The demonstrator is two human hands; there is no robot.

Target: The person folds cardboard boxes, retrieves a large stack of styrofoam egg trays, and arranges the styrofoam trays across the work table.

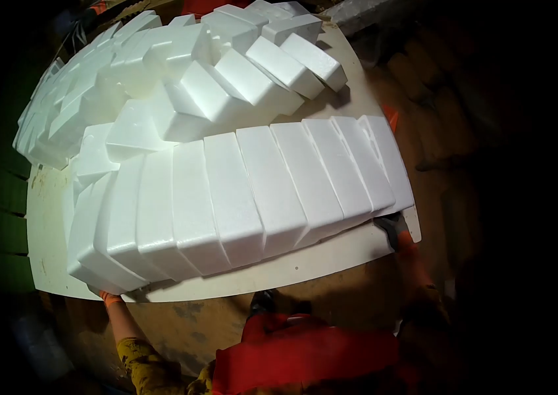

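A long row of smooth white rectangular blocks (229,191), pressed side by side, lies along the near side of a pale board (331,253). At its left end, my left hand (109,296) reaches under the lower corner of the end block; an orange glove cuff shows and the fingers are mostly hidden. My right hand (392,229), in an orange and dark glove, grips the lower corner at the right end. The row is held between both hands. Whether the blocks are solid or hollow I cannot tell.
Behind the row, a jumbled heap of similar white blocks (134,66) covers the board's far side. Green slats (6,204) run along the left. Brown floor (193,322) shows below the board, with a dark shoe (262,301) near its edge. The right side is dark.
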